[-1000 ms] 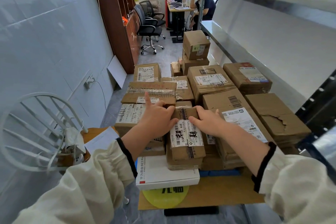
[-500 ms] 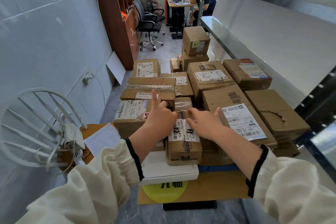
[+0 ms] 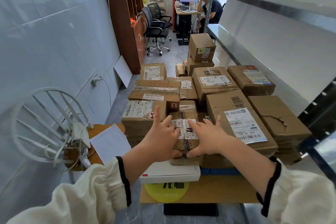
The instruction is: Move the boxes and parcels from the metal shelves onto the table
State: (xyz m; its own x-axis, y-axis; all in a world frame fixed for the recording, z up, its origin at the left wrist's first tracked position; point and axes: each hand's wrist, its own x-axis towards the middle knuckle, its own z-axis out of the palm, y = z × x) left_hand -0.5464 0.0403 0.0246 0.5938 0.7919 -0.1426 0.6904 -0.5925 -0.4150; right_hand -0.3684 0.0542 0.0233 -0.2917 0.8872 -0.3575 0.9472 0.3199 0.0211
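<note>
**Parcel being settled on the stack**

Parcel [image 3: 187,133] sits on a lower box [image 3: 185,161] in the middle of the table [image 3: 227,190], between a labelled box [image 3: 143,116] to its left and a big box [image 3: 238,120] to its right. Left hand [image 3: 161,139] and right hand [image 3: 207,137] lie flat on top, fingers spread, thumbs against the near face. Best play, I'd say: press evenly, square it to its neighbours, check for rocking, then release.

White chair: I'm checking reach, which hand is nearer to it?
Left. The left hand rests on the small taped parcel, on the side toward the white chair; the right hand rests on its other side, farther away.
</note>
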